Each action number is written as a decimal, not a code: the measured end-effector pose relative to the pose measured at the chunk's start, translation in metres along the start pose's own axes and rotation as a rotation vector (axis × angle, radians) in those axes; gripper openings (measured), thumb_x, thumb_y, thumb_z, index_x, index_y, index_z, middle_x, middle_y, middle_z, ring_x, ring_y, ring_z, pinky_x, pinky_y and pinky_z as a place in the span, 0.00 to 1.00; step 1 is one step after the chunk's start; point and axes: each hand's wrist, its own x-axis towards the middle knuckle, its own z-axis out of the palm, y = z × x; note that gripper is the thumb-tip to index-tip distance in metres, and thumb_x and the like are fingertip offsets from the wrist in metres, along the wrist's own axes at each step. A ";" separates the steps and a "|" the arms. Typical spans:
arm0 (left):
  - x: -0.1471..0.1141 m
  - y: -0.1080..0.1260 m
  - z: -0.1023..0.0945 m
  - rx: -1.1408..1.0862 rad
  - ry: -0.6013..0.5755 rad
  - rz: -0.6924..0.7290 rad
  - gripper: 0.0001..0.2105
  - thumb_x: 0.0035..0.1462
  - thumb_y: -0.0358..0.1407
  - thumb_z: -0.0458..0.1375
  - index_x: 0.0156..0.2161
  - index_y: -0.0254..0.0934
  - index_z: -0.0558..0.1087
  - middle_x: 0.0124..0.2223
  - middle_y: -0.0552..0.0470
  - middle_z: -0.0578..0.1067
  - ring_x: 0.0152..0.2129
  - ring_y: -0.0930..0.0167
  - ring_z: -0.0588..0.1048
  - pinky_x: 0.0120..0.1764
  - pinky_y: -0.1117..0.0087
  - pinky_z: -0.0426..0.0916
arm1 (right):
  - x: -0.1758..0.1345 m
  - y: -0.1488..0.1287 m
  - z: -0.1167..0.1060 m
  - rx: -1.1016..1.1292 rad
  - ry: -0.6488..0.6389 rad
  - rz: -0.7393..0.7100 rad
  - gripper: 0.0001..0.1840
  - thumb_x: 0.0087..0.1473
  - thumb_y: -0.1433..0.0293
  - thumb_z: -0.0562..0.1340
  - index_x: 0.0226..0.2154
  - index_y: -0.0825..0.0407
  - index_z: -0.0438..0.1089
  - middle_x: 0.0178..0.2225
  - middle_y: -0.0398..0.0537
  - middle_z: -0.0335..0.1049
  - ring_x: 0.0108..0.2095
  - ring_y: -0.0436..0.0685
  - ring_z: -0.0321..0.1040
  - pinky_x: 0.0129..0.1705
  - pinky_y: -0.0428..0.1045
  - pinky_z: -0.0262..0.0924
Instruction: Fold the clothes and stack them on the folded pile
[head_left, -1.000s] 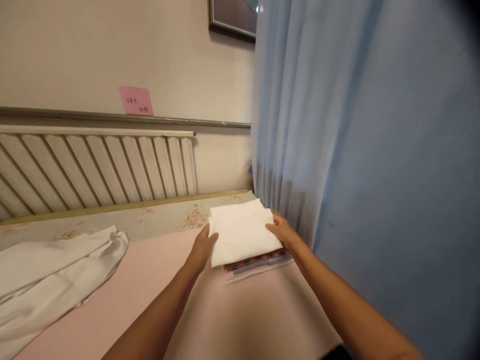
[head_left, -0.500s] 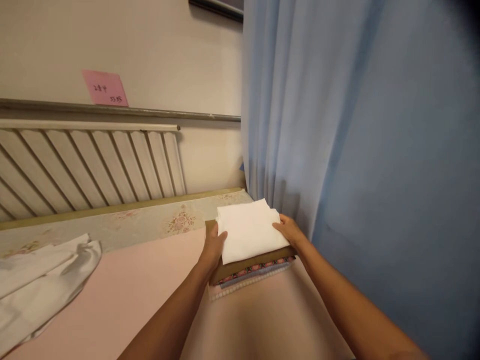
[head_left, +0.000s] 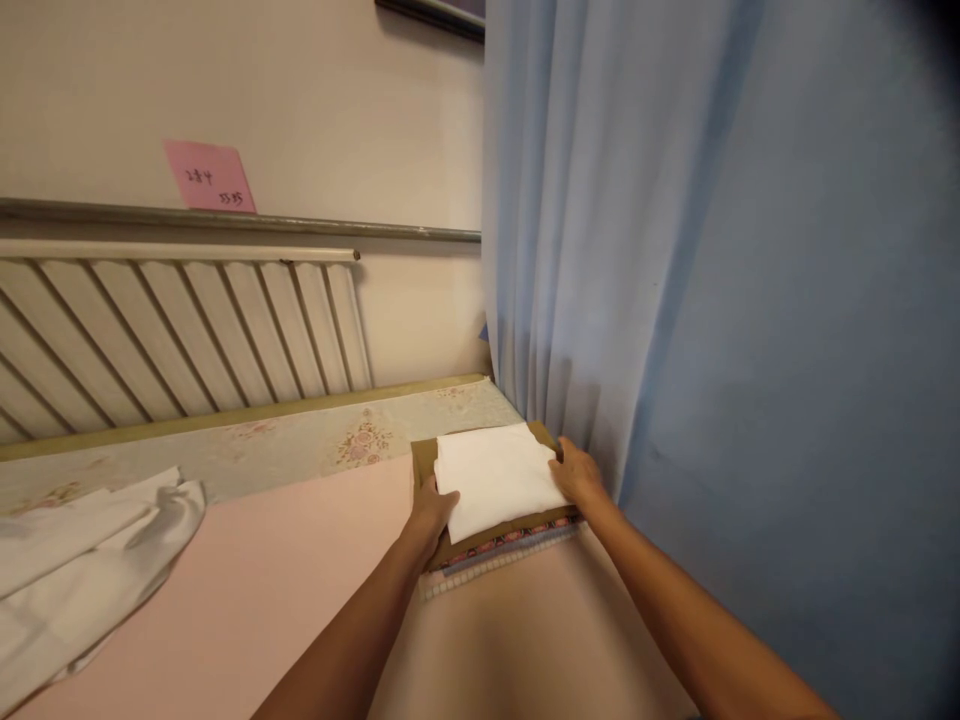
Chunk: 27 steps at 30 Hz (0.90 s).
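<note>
A folded white cloth (head_left: 499, 475) lies flat on top of a stack of folded fabrics. My left hand (head_left: 435, 515) grips its left edge, thumb on top and the other fingers mostly hidden. At the opposite edge, my right hand (head_left: 579, 475) pinches the cloth's right side. Directly beneath it is a brown folded cloth (head_left: 424, 462), showing along the borders. Below that, the front edges of a dark red-patterned cloth (head_left: 517, 537), a bluish one and a pale checked cloth (head_left: 480, 573) stick out.
The stack rests on a pink surface (head_left: 300, 540) with a floral strip (head_left: 364, 438) behind it. Crumpled white fabric (head_left: 97, 560) lies at left. A blue curtain (head_left: 787, 350) hangs close on the right. Behind are a radiator (head_left: 187, 330), a pipe and a pink note (head_left: 210, 177).
The white cloth has come down onto the brown one, shifting slightly toward me. Both hands moved with it, and the brown cloth's far right corner now shows.
</note>
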 end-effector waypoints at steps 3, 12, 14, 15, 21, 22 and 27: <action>-0.006 0.005 -0.001 0.028 0.001 0.008 0.22 0.40 0.25 0.62 0.45 0.31 0.73 0.41 0.42 0.80 0.39 0.59 0.77 0.42 0.63 0.70 | -0.003 -0.031 0.002 -0.042 0.052 -0.131 0.27 0.56 0.70 0.57 0.59 0.56 0.61 0.63 0.59 0.55 0.63 0.63 0.50 0.64 0.57 0.41; -0.016 0.006 -0.002 0.078 0.002 0.009 0.24 0.39 0.23 0.60 0.47 0.32 0.73 0.40 0.42 0.80 0.36 0.58 0.77 0.39 0.62 0.71 | -0.027 -0.076 0.069 -0.319 -0.236 -0.422 0.31 0.61 0.51 0.54 0.61 0.48 0.60 0.67 0.52 0.46 0.67 0.67 0.37 0.64 0.65 0.32; -0.016 0.002 -0.001 0.084 -0.005 0.009 0.24 0.38 0.23 0.61 0.46 0.32 0.74 0.39 0.43 0.80 0.36 0.58 0.77 0.38 0.62 0.70 | -0.033 -0.067 0.082 -0.353 -0.225 -0.415 0.31 0.61 0.51 0.54 0.61 0.48 0.59 0.67 0.52 0.46 0.67 0.66 0.37 0.64 0.65 0.31; -0.015 0.000 -0.001 0.086 -0.008 0.008 0.24 0.38 0.23 0.61 0.45 0.33 0.74 0.39 0.43 0.80 0.37 0.58 0.77 0.38 0.63 0.70 | -0.035 -0.063 0.087 -0.363 -0.209 -0.421 0.31 0.61 0.52 0.54 0.62 0.47 0.58 0.67 0.51 0.45 0.67 0.66 0.37 0.64 0.65 0.31; -0.020 -0.012 -0.003 0.094 0.049 -0.022 0.28 0.42 0.25 0.60 0.53 0.32 0.68 0.40 0.43 0.79 0.40 0.60 0.76 0.41 0.66 0.68 | -0.035 -0.055 0.093 -0.432 -0.181 -0.454 0.30 0.61 0.54 0.54 0.61 0.48 0.59 0.67 0.53 0.46 0.66 0.67 0.40 0.63 0.66 0.36; -0.025 -0.014 -0.006 0.094 0.068 -0.032 0.30 0.43 0.25 0.60 0.56 0.31 0.65 0.38 0.45 0.79 0.39 0.61 0.76 0.41 0.67 0.67 | -0.035 -0.055 0.094 -0.447 -0.177 -0.462 0.29 0.61 0.54 0.54 0.61 0.48 0.59 0.67 0.53 0.46 0.66 0.68 0.41 0.62 0.66 0.37; -0.077 -0.041 -0.039 0.009 0.052 -0.090 0.27 0.51 0.31 0.54 0.58 0.34 0.62 0.31 0.54 0.75 0.25 0.70 0.74 0.29 0.71 0.66 | -0.036 -0.044 0.104 -0.506 -0.115 -0.524 0.28 0.61 0.56 0.52 0.60 0.49 0.61 0.66 0.52 0.49 0.66 0.67 0.42 0.62 0.66 0.40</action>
